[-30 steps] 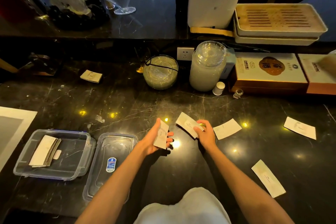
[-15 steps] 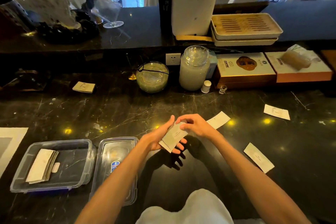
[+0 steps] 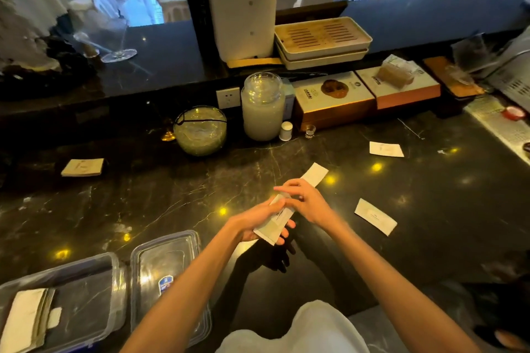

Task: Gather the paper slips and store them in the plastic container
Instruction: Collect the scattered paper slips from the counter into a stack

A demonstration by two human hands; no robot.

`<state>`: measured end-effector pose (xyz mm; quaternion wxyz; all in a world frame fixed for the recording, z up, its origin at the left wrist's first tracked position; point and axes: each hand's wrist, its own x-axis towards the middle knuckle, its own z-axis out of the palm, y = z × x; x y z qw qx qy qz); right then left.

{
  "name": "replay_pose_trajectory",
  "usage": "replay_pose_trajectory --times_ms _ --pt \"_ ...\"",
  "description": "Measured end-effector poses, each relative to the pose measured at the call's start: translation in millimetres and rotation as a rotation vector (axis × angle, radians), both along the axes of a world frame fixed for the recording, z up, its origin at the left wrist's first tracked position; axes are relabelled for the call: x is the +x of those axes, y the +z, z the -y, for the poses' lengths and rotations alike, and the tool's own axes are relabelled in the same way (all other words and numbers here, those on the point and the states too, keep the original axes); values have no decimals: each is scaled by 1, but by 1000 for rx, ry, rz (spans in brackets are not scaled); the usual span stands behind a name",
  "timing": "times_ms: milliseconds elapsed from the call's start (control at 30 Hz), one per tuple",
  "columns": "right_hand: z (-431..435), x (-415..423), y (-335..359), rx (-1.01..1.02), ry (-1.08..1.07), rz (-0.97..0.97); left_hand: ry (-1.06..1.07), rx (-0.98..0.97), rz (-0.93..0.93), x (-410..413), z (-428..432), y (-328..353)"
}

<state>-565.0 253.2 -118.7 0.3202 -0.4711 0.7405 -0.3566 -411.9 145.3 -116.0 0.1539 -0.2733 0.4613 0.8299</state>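
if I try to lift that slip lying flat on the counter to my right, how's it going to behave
The slip looks thin and flat, so probably light and floppy. Lying flush on the glossy counter, it may slide rather than lift; catching an edge likely helps.

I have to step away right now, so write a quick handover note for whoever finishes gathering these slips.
Left hand: holds a small bundle of slips.
Right hand: fingers resting on that bundle, squaring it.
Done: one stack of slips lies in the open plastic container; its lid sits beside it.
Left: three loose slips on the counter, plus a stack far left. Then store the bundle.
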Motion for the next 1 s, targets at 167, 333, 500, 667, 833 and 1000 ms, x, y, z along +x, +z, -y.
replay_pose_trajectory --times_ms 167,333,500,667,833,1000 --pt "-47 -50 -8 -10 -490 -7 52 8 102 -22 -13 -8" --pt "-113 -125 -38 315 -680 -102 143 34 170 -56 -35 -13" --pt "-154 -164 -68 609 -521 -253 281 39 242 -96 -68 -22" --pt "-164 -178 -86 602 -444 -289 392 36 243 -127 -104 -36" --pt "-165 -199 -93 489 -407 -180 472 30 228 -151 -125 -49" --pt "-157 -227 -75 224 -364 317 479 100 265 -169 -135 -46"
